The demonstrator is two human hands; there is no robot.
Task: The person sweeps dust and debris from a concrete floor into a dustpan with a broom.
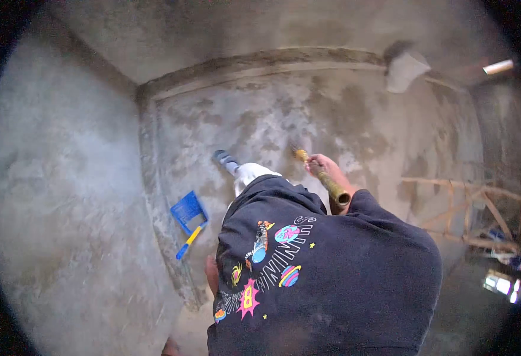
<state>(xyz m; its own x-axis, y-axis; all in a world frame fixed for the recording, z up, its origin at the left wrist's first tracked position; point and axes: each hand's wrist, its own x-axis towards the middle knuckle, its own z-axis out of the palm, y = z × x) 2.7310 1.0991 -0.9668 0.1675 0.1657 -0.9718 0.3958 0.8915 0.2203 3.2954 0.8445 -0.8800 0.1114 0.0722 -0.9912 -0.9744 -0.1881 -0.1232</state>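
In the head view, my right hand [327, 168] is wrapped round the thick, hollow handle of a short broom [335, 188]. Its open handle end faces up towards me, and the blurred bristle end points at the stained concrete floor [242, 118]. My left hand [211, 274] shows only as a sliver beside the dark printed sweatshirt; its fingers are hidden. On the floor to the left lies a blue dustpan [188, 209] with a yellow and blue handle, apart from both hands.
A concrete ledge [153, 178] runs along the left wall [64, 178] and across the far side. At the far right sits a whitish sheet-like piece [406, 71]. A wooden pole frame [480, 193] stands at the right. My foot in a slipper [225, 159] is ahead.
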